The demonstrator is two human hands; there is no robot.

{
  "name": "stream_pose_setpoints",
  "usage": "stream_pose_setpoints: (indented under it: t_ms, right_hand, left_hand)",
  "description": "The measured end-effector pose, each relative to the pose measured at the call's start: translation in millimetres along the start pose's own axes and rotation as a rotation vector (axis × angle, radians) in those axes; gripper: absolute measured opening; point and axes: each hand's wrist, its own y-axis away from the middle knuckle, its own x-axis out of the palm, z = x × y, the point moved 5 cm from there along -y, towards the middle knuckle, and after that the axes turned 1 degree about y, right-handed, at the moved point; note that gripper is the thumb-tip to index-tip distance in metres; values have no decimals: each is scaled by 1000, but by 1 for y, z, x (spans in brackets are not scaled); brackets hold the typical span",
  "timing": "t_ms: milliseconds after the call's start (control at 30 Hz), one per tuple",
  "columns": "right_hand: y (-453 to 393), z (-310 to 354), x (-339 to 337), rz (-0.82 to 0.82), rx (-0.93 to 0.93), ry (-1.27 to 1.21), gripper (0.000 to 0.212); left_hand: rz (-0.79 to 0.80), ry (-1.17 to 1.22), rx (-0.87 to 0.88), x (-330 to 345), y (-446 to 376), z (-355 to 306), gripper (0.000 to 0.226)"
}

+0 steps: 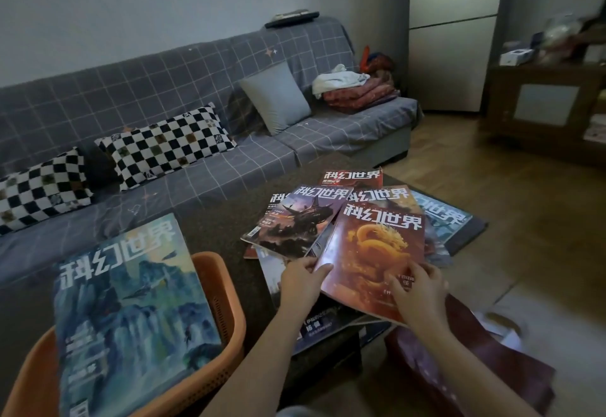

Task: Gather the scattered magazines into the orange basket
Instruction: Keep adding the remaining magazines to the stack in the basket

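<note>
An orange basket (226, 288) stands at the lower left with a blue-green magazine (131, 305) leaning in it. Several magazines lie fanned over a low dark table (216, 229). On top is an orange magazine with a gold dragon (373, 252). My left hand (301, 282) pinches its lower left edge, thumb on the cover. My right hand (418, 295) grips its lower right corner with curled fingers. A dark purple magazine (295, 223) lies to its left, a red one (351, 177) behind, a teal one (439, 216) at the right.
A grey checked sofa (229, 167) runs behind the table, with checkered cushions (164, 144), a grey pillow (275, 95) and folded blankets (357, 89). A dark red bag (485, 364) lies by my right arm. A wooden cabinet (541, 108) stands at the right across the floor.
</note>
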Motion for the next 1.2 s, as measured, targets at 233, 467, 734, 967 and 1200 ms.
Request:
stream_pose_setpoints:
  t_ms: [233,467,734,967,1200]
  right_hand:
    - [10,-20,-17,34,126,-270,21]
    - [37,-6,-15,94,98,-400,42]
    - [63,71,7,216,-26,-595,54]
    - [96,142,45,463,-265,-663,52]
    - [125,191,98,580,-360,-591,61]
  left_hand:
    - [168,129,16,10,19,-1,11]
    - [53,340,19,-31,38,6,10]
    - [-184,566,60,-122,72,32,7]
    - [-333,680,60,-193,103,79,5]
    - [-472,683,10,-244,123,140,11]
